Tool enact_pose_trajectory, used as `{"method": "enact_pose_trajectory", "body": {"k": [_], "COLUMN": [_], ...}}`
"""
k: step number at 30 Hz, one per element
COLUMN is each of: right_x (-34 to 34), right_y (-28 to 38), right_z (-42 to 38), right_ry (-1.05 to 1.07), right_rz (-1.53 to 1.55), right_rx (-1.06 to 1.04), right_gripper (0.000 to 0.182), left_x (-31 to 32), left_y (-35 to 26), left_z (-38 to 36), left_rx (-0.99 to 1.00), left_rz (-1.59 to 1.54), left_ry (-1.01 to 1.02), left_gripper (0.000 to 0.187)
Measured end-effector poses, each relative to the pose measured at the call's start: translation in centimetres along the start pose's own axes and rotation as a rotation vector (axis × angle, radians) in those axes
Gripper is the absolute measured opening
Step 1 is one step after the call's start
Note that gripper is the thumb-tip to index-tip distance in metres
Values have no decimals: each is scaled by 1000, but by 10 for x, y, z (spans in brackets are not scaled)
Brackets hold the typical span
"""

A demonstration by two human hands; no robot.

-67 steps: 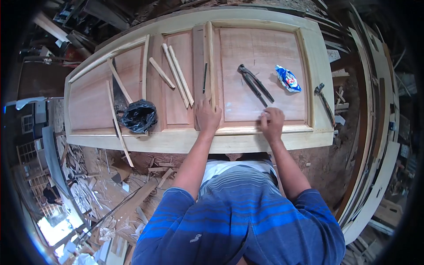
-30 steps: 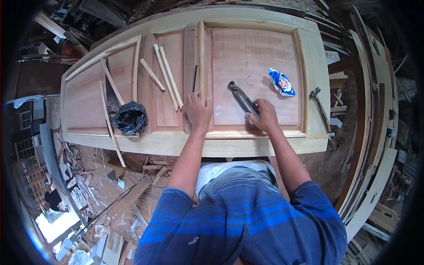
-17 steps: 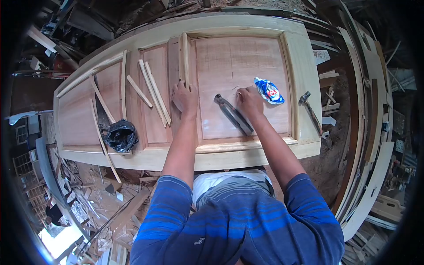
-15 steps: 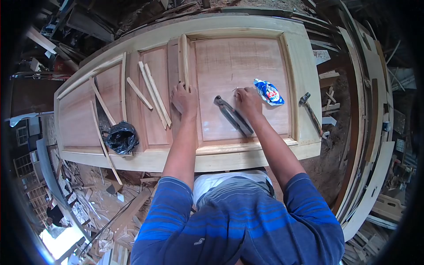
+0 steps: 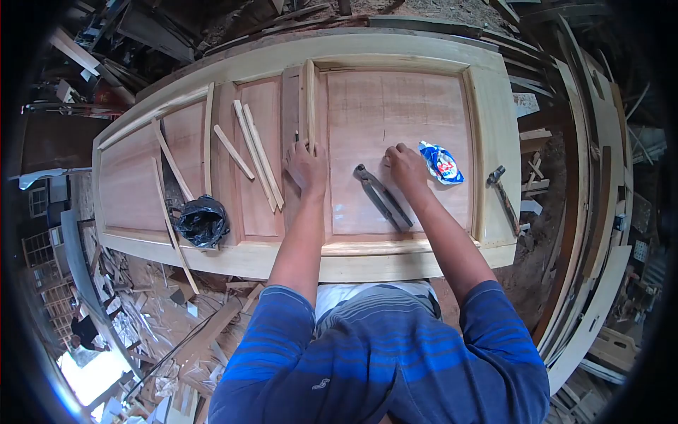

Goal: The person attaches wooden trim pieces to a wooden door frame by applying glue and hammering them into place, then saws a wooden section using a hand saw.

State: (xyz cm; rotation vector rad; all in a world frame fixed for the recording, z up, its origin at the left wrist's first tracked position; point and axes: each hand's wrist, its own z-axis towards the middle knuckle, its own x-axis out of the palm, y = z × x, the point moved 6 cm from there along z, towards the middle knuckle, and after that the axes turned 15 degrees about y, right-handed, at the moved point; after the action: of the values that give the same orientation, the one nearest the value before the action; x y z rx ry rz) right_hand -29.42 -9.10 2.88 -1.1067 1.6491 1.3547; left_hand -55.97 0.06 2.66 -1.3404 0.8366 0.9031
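My left hand (image 5: 306, 171) is closed around the lower part of a pale wooden moulding strip (image 5: 310, 99), at the left edge of the large panel (image 5: 374, 99) of a wooden door (image 5: 487, 92). A small dark tip shows by its fingers. My right hand (image 5: 408, 168) rests over the same panel with its fingers pinched together; what they hold, if anything, is too small to make out. Left of that hand lies a pair of pincers (image 5: 385, 200). On its right side is a blue and white plastic packet (image 5: 442, 164).
A hammer (image 5: 503, 198) lies on the door's right rail. Loose wooden strips (image 5: 260, 152) and a black plastic bag (image 5: 202, 222) are on the left panels. Offcuts (image 5: 141, 311) litter the ground, and long boards (image 5: 600, 283) stand at the right.
The view has shifted slightly. The moulding strip by my left hand now sits straighter along the panel edge. My right hand's fingers have drawn in, and the thin thing at their tips no longer shows.
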Motion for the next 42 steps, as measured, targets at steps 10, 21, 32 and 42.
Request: {"method": "enact_pose_trajectory", "body": {"k": [10, 21, 32, 42], "right_x": [-2, -7, -4, -6], "right_y": [6, 8, 12, 9], "right_z": [-8, -5, -9, -2], "right_ry": [-97, -76, -97, -131], "right_rz": [18, 125, 127, 253], "right_rx": [-43, -40, -38, -23], "right_gripper": [9, 8, 12, 13], "left_x": [-3, -3, -1, 6], "left_y": [-1, -3, -2, -1], "left_z": [-4, 2, 4, 14], "left_rx": [29, 12, -38, -96], "left_rz": [8, -39, -63, 10], "left_ry": [-24, -31, -24, 76], "left_gripper": [20, 21, 23, 26]}}
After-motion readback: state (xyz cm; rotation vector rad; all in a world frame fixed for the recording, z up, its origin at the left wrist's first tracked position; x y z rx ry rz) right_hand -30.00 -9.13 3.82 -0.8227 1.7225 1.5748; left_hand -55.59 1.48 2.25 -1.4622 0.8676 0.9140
